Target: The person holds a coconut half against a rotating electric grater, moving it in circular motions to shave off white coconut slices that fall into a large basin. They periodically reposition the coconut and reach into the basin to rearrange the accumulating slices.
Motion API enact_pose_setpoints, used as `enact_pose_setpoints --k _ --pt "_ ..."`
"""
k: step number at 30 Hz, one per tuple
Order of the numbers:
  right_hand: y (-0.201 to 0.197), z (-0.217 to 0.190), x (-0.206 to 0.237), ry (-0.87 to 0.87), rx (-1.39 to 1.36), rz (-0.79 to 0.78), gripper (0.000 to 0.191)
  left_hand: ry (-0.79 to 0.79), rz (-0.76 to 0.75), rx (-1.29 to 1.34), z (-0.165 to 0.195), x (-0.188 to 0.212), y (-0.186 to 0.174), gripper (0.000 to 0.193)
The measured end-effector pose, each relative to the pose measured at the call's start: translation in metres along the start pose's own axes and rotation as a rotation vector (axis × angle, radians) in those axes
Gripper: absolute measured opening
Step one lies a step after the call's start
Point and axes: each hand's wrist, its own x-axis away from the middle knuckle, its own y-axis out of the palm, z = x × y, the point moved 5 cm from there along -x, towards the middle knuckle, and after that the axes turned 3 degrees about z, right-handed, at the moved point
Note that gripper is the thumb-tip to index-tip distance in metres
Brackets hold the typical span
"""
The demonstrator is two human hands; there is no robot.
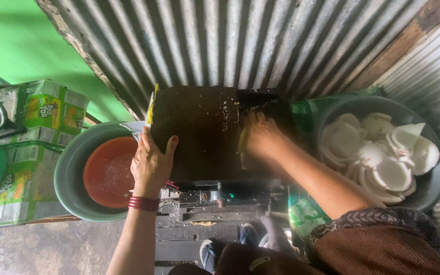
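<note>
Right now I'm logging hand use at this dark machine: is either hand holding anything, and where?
The left hand grips the dark machine by its left edge. The right hand presses on its top; whether it holds anything cannot be told.

Right hand blurred over the dark machine top; fingertips and whatever sits under them not to be made out. Left hand covering the machine's left edge, thumb side lost in shadow. Orange bowl partly hidden behind that hand. Grey basin of white coconut pieces overlapped by the right sleeve. Green cartons cut off at left edge. Feet below cropped by bottom edge.
</note>
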Motion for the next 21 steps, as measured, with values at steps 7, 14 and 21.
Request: enact_pose_setpoints --k 7,14,21 --pt "0.02 0.034 -0.016 -0.089 -0.024 0.083 0.054 -0.002 0.023 -0.049 0.006 0.0 -0.007 0.088" --pt "0.06 0.035 -0.035 -0.031 -0.105 0.174 0.059 -0.01 0.018 -0.017 0.005 0.001 -0.004 0.088" --pt "0.054 0.015 -0.019 0.076 -0.15 0.141 0.049 -0.016 0.034 0.014 0.009 -0.001 -0.008 0.088"
